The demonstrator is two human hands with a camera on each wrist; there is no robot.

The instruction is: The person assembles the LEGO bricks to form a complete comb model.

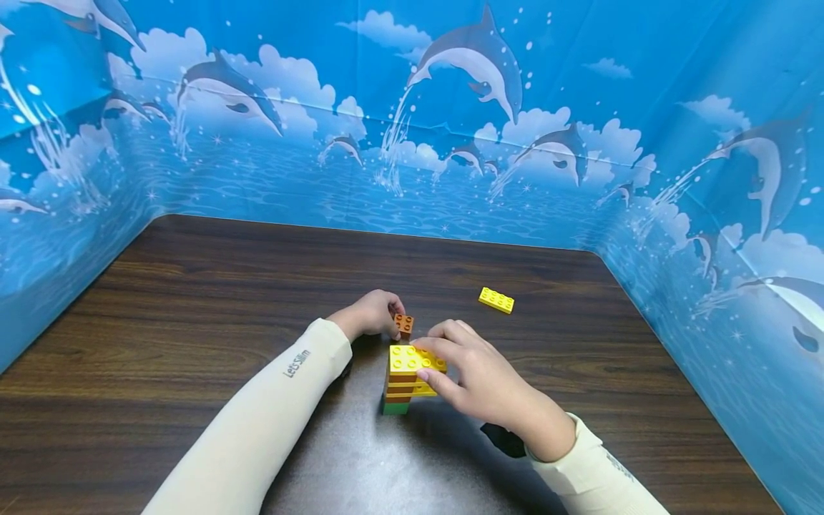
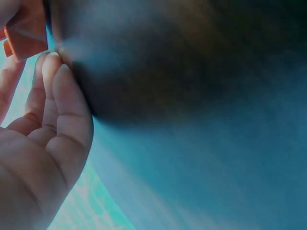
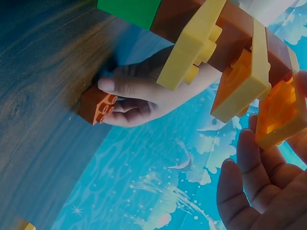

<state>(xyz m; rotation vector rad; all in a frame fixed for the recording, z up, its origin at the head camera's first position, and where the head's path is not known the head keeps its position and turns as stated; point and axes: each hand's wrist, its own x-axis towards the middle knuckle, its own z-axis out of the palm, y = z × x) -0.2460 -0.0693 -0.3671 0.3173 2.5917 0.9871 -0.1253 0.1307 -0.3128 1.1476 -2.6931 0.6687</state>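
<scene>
My left hand [image 1: 372, 313] pinches a small brown toy brick [image 1: 404, 324] between thumb and fingers. In the right wrist view that brown brick [image 3: 97, 105] is on the table, its studs facing away from the wood. Just nearer to me stands a tower of toy bricks [image 1: 399, 390], with a green brick [image 3: 132, 12] at its foot and brown bricks alternating with yellow ones above. The yellow bricks stick out to the right like steps. My right hand [image 1: 479, 372] holds the top yellow brick [image 1: 404, 360] by its overhanging end, thumb on the near side.
A loose yellow brick [image 1: 496, 300] lies studs up on the dark wooden table [image 1: 244, 286], beyond my right hand. A blue curtain with dolphins [image 1: 360, 193] encloses the table's far side and both flanks.
</scene>
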